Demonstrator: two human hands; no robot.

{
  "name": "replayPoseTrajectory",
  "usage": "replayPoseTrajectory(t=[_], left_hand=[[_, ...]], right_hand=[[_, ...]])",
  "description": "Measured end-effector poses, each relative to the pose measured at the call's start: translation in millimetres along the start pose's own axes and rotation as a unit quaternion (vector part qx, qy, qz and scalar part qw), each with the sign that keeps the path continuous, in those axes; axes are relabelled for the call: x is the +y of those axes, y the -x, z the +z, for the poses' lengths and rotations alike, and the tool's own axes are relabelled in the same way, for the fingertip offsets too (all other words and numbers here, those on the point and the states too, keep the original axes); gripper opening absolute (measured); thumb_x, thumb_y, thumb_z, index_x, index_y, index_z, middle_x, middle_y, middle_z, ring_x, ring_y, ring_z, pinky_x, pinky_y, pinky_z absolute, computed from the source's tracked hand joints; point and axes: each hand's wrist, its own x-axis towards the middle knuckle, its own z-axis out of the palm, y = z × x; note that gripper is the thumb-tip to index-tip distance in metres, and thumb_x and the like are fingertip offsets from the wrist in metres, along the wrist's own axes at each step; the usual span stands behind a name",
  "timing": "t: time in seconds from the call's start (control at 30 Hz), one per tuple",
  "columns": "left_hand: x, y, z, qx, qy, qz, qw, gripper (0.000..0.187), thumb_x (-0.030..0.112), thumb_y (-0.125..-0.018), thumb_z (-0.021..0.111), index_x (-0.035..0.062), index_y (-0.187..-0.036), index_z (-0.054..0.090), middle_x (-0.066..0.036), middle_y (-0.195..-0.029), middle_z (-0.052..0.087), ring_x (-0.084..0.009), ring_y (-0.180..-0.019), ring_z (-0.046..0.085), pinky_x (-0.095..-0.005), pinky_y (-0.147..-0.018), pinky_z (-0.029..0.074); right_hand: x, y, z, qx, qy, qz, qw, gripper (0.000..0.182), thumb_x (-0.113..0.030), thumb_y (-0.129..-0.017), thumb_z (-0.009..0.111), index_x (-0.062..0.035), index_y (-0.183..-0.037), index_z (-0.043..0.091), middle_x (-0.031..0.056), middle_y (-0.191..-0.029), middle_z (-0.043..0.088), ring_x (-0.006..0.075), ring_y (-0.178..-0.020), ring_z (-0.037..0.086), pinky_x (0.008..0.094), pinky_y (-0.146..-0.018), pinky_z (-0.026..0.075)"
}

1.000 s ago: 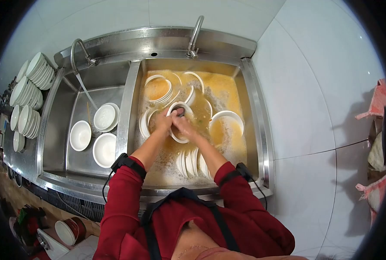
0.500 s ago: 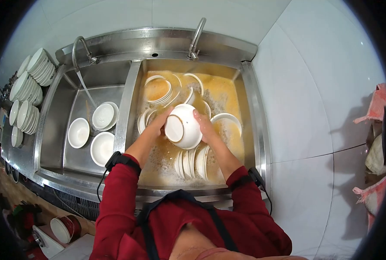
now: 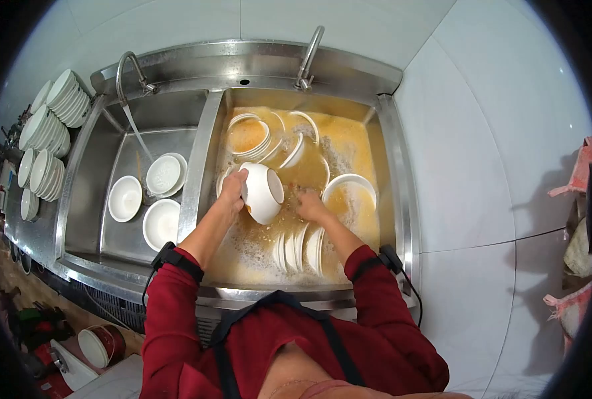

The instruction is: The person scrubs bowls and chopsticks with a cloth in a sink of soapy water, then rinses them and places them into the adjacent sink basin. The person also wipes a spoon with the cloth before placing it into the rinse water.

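Observation:
My left hand (image 3: 233, 191) is closed on the rim of a white bowl (image 3: 261, 195), which it holds tilted over the right sink, base turned to the right. To the right of that bowl, my right hand (image 3: 311, 205) is down at the cloudy orange-brown water (image 3: 242, 266). Its fingertips are under the surface, so I cannot make out what they touch. Around both hands, white dishes lie partly sunk: a stack of bowls (image 3: 266, 143) behind, a large bowl (image 3: 352, 179) at the right, and several plates (image 3: 294, 249) on edge in front.
Water runs from the left faucet (image 3: 128, 66) into the left sink (image 3: 110, 239), where a few white bowls (image 3: 124, 199) sit. Stacked white dishes (image 3: 43, 130) stand on the left counter. The right faucet (image 3: 306, 60) hangs behind. Pink cloths (image 3: 578, 169) hang at the far right.
The bowl was between both hands with its base facing me. Now the left hand alone holds it, turned to the right, and the right hand has let go and lowered into the water.

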Motion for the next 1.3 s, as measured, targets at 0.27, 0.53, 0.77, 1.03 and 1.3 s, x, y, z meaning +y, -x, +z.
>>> replayPoseTrajectory(t=[0.27,0.53,0.77,1.03,1.3], left_hand=[[-29.0,-0.2,42.0,0.066,0.128,0.007,0.99,0.024,0.012,-0.095,0.04,-0.0024,-0.114,0.044,-0.014,-0.11,0.054,-0.0255,-0.092,0.058,-0.0431,-0.08,0.051],[-26.5,22.3,39.2,-0.023,0.061,-0.045,0.997,0.024,0.007,-0.09,0.045,0.0027,-0.113,0.051,-0.011,-0.107,0.059,-0.0245,-0.097,0.059,-0.038,-0.083,0.051],[-6.9,31.2,31.2,-0.108,-0.009,0.051,0.993,0.02,0.008,-0.084,0.055,0.0,-0.103,0.055,-0.009,-0.092,0.062,-0.0175,-0.083,0.061,-0.0315,-0.074,0.051],[-2.9,31.0,40.0,-0.195,-0.425,0.135,0.873,0.03,0.008,-0.078,0.06,0.0017,-0.106,0.056,-0.003,-0.088,0.061,-0.01,-0.076,0.055,-0.0251,-0.069,0.045],[76.9,90.1,21.6,-0.322,-0.015,0.025,0.946,0.04,0.014,-0.076,0.069,0.0018,-0.111,0.054,-0.006,-0.102,0.061,-0.013,-0.092,0.059,-0.0285,-0.085,0.047]], right_hand=[[-73.8,24.2,-99.4,0.204,-0.583,0.082,0.782,0.027,-0.01,-0.08,0.056,-0.0005,-0.106,0.056,0.0101,-0.1,0.06,0.0169,-0.085,0.058,0.0288,-0.074,0.048],[-36.6,-49.7,-39.0,0.173,-0.529,0.127,0.821,0.02,-0.021,-0.081,0.051,-0.005,-0.082,0.063,0.0045,-0.071,0.059,0.0171,-0.066,0.055,0.03,-0.06,0.044],[-32.4,-5.4,-11.3,0.12,-0.693,0.296,0.646,0.014,-0.016,-0.083,0.054,-0.0057,-0.087,0.063,0.0033,-0.071,0.057,0.0108,-0.056,0.053,0.0299,-0.05,0.045],[-50.4,-14.9,-46.6,0.37,-0.132,0.006,0.919,0.031,-0.028,-0.087,0.054,-0.0005,-0.099,0.058,0.0122,-0.089,0.062,0.0229,-0.072,0.06,0.0386,-0.062,0.05],[-76.3,6.0,-81.3,-0.119,-0.789,0.342,0.497,0.047,-0.043,-0.092,0.042,-0.0038,-0.111,0.058,0.0106,-0.1,0.062,0.0183,-0.088,0.06,0.0365,-0.071,0.051]])
